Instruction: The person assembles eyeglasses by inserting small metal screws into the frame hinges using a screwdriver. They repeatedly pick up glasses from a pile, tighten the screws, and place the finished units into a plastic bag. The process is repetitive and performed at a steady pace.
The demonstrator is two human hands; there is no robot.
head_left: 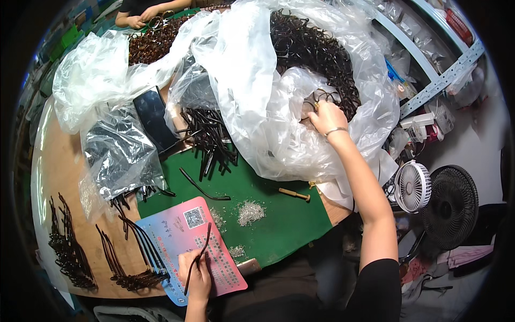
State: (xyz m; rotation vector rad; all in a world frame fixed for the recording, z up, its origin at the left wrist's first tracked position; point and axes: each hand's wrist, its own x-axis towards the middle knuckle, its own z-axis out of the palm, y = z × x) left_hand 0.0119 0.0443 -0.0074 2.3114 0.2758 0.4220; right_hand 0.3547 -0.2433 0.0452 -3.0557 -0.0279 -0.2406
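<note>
Clamped on a dark eyeglass temple [207, 237], the grip of our left hand [196, 275] sits over a pink-and-blue card [228, 263] that overlaps the near left corner of the green mat [289, 231]. Its long axis runs steeply away from us, the far tip leaning a little right, the near tip pointing back toward us.

Going left to right, we have dark bundles [70, 252] on the wooden tabletop [59, 161], well left of the mat, then a row of temples [134, 282] nearer it. Just off the mat's left edge, a clear bag [115, 155] contains black temples, some poking from its near end. A black temple pile [206, 137] spills onto the mat's far left part; one loose temple [201, 186] and a heap of clear bits [250, 213] lie on the mat.

Beyond the mat's far edge, a large clear bag [257, 134] gapes around a mass of dark curved pieces [316, 48]. Our right hand [328, 117] reaches inside, fingertips at a few of them; we cannot tell whether that grip is closed on any. On the mat's right part lies a slim tan-handled tool [294, 194].
</note>
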